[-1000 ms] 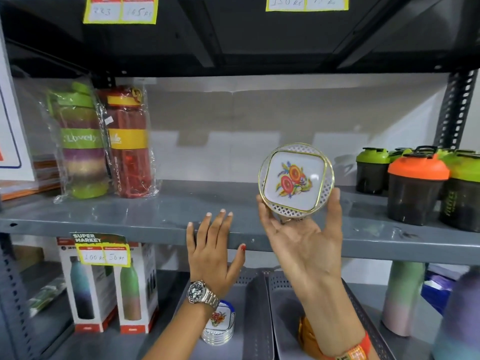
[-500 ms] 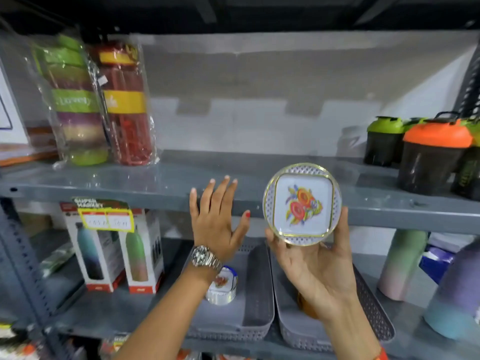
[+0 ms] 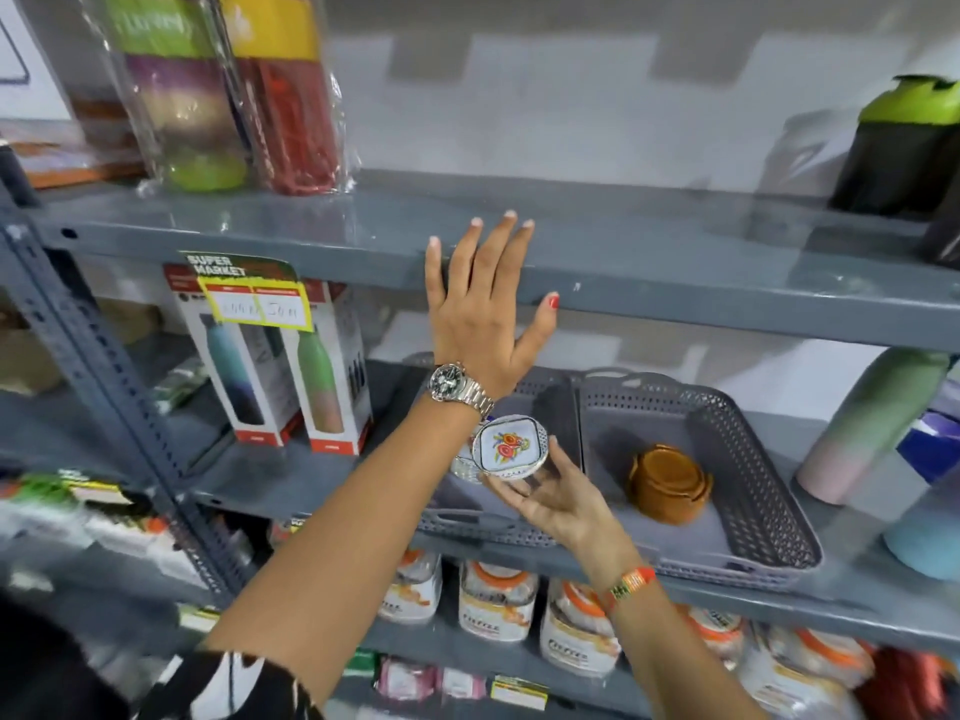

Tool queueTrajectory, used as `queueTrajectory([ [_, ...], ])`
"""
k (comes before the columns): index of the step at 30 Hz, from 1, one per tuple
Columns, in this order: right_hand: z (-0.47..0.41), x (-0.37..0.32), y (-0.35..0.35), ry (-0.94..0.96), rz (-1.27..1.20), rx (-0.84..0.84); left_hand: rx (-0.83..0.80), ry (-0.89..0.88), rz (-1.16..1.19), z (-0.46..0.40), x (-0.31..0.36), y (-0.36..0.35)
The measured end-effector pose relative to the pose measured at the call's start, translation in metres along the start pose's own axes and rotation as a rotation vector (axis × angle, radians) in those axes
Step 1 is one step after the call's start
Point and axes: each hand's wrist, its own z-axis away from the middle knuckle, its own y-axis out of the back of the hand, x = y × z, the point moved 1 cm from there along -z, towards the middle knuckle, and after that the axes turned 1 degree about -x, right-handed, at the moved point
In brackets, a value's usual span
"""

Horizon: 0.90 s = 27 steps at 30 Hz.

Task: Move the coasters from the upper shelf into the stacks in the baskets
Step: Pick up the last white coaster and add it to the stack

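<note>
Right hand (image 3: 558, 498) grips the floral coaster (image 3: 510, 447) by its fingertips, above the left basket (image 3: 550, 402), over a partly hidden stack. Left hand (image 3: 480, 309), fingers spread and holding nothing, rests against the upper shelf (image 3: 675, 272) edge.

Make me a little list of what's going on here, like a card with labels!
left hand: open, flat against the upper shelf edge
right hand: holding a flowered coaster
coaster place: over the white stack in the left basket
right basket: holds a brown stack
</note>
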Motion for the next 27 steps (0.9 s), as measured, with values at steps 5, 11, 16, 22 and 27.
queueTrajectory([
  [5, -0.046, 0.007, -0.008, -0.022, -0.071, 0.113, 0.008, 0.009, -0.004, 0.0, 0.001, 0.0],
  [11, -0.069, 0.019, -0.012, -0.067, -0.117, 0.149, 0.012, 0.022, -0.003, -0.001, 0.001, -0.001],
  [16, -0.083, 0.019, -0.012, -0.077, -0.155, 0.188, 0.009, 0.02, 0.0, -0.001, 0.0, -0.002],
  [22, -0.08, 0.017, -0.01, 0.019, -0.189, 0.328, 0.013, 0.019, 0.006, 0.0, 0.0, -0.004],
  [27, -0.09, 0.018, -0.004, 0.07, -0.148, 0.369, 0.004, 0.017, 0.009, 0.0, 0.0, -0.004],
])
